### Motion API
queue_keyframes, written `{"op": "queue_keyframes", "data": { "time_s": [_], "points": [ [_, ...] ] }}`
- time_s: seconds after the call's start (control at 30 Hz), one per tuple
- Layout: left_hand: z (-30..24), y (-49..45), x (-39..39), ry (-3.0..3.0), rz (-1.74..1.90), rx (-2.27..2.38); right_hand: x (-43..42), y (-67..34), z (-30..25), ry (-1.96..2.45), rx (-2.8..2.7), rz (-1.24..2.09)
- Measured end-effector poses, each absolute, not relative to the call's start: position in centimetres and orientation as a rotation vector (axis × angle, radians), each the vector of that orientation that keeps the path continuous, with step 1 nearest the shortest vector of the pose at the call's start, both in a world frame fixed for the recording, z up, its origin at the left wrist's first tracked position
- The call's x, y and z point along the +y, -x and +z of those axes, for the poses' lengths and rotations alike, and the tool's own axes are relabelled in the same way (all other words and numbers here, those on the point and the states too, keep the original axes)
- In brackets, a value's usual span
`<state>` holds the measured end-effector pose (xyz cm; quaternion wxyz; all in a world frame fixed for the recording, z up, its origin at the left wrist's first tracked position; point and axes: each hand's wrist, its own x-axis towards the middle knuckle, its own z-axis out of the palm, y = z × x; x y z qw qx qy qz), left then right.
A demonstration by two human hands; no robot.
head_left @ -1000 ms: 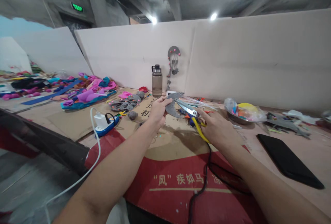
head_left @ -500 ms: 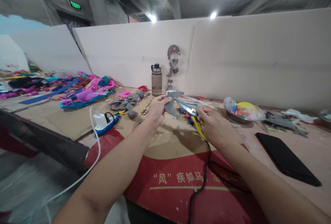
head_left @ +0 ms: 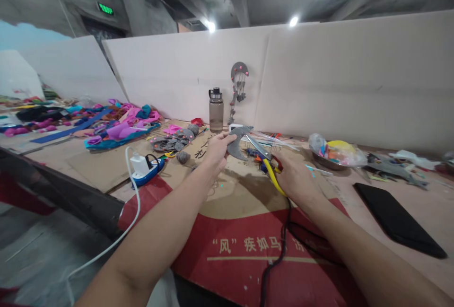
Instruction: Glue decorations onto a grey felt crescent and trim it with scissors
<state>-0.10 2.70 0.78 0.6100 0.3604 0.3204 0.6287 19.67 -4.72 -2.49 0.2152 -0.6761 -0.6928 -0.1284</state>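
Observation:
A grey felt crescent (head_left: 235, 148) is pinched at its left side between the thumb and fingers of my left hand (head_left: 218, 152). My right hand (head_left: 291, 174) is closed round the handles of scissors (head_left: 261, 148) with yellow and red grips. Their blades point up and left, close to the crescent's inner curve; whether they touch it I cannot tell. Under the hands lies a cardboard sheet (head_left: 227, 205) with a red printed part. A finished-looking hanging (head_left: 240, 70) of a grey crescent with pink beads is on the white board behind.
Behind my left hand stands a water bottle (head_left: 216, 110). Grey felt pieces (head_left: 173, 141) and a blue power strip (head_left: 149, 172) lie left. On the right are a metal bowl (head_left: 331, 161) of wrapped bits and a black phone (head_left: 399, 219). A dark cord (head_left: 285, 231) crosses the cardboard.
The scissors have drawn slightly back from the crescent, their blades now closer together. My right hand has turned a little, and the whole view has shifted slightly.

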Motion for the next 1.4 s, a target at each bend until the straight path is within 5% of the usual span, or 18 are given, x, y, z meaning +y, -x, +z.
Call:
{"op": "queue_keyframes", "data": {
  "time_s": [0.6,1.03,1.4],
  "points": [
    [0.8,-0.1,2.4,-0.856,1.407,0.715,-5.6,-19.7,-1.4,1.871,-2.053,-0.661],
    [0.4,-0.1,2.9,-0.854,1.393,0.608,-5.8,-19.5,-0.7,1.805,-1.911,-0.346],
    [0.2,-0.2,2.8,-0.985,1.357,0.618,-4.6,-20.4,-2.3,1.733,-2.004,-0.515]
  ]
}}
